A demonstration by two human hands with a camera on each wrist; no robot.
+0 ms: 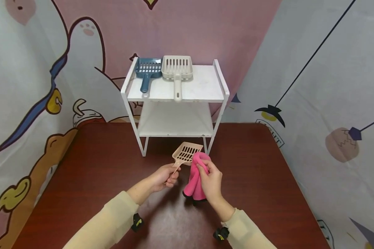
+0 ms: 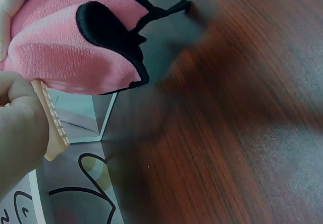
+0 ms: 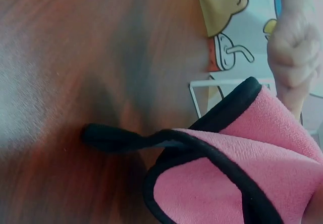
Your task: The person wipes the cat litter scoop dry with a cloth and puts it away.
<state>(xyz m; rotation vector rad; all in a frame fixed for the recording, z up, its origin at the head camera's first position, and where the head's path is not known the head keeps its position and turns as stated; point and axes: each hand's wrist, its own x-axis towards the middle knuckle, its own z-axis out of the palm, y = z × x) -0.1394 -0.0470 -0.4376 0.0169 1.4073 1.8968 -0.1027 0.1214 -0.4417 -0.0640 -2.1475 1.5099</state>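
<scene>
My left hand (image 1: 166,177) grips the handle of a peach-coloured slotted litter scoop (image 1: 187,152), whose head points away from me above the table. Between the thumb and fingers of my right hand (image 1: 212,180) is a pink cloth (image 1: 197,181) with black edging, bunched at the top and hanging down. The cloth lies against or just in front of the scoop's right side; whether it touches is hard to tell. In the left wrist view, the scoop's edge (image 2: 52,118) shows beside the cloth (image 2: 65,57). The right wrist view shows mostly the cloth's folds (image 3: 252,148).
A white two-tier rack (image 1: 174,129) stands at the back of the brown table (image 1: 90,193). On its top shelf lie a blue litter scoop (image 1: 148,71) and an off-white one (image 1: 177,71), handles toward me. Cartoon-printed cloth walls (image 1: 187,31) surround the table.
</scene>
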